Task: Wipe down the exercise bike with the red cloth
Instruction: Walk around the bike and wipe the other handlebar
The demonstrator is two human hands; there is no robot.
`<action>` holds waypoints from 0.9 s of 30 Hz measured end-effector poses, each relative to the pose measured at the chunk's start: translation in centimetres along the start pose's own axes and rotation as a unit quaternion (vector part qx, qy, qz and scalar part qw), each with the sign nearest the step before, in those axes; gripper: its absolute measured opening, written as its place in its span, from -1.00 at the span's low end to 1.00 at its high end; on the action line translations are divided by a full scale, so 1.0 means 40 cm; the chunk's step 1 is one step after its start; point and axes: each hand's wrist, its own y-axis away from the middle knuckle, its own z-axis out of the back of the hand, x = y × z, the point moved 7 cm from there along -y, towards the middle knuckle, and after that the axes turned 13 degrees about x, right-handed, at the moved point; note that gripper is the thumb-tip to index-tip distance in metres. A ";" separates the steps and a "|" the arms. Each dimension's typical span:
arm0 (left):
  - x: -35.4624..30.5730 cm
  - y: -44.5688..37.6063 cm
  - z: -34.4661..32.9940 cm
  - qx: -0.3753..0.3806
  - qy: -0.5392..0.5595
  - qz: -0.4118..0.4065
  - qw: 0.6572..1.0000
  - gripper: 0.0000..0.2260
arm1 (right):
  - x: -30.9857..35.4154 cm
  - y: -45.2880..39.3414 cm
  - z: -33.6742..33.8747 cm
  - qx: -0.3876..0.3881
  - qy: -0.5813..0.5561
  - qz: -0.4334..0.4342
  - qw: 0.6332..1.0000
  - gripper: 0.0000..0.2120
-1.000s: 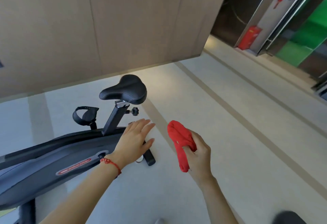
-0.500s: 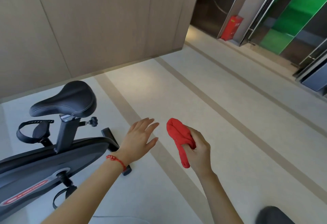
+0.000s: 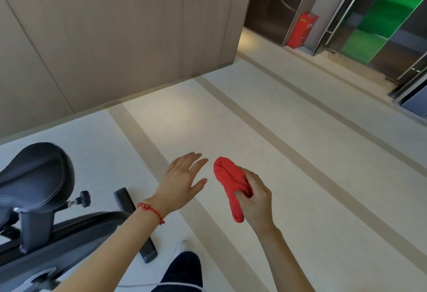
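bunched in the closed grip of the right hand (image 3: pixel 255 201), the red cloth (image 3: pixel 231 184) is held off the exercise bike (image 3: pixel 39 204); the left hand (image 3: pixel 182 183) is spread wide, empty.

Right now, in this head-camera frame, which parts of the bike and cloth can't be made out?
- Exercise bike: front half, with handlebars and pedals, cut off by the left and bottom edges.
- Saddle: motion-blurred; surface detail unreadable.
- Floor bar: middle hidden behind the left hand's forearm.
- Red cloth: bunched in the right hand; part hidden by fingers.

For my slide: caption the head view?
Right hand clutches red cloth, left hand open beside exercise bike.
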 end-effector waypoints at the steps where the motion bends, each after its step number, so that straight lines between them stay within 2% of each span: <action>1: 0.021 -0.041 0.004 0.002 0.001 0.003 1.000 -0.54 | -0.012 -0.046 0.005 0.000 -0.001 0.000 1.000 -0.56; 13: 0.257 -0.433 0.090 -0.017 0.027 0.089 0.996 -0.53 | -0.148 -0.541 0.049 -0.022 -0.025 0.005 0.999 -0.57; 27: 0.466 -0.795 0.164 -0.059 0.001 0.234 0.971 -0.54 | -0.274 -1.122 0.064 0.118 -0.060 0.094 0.987 -0.56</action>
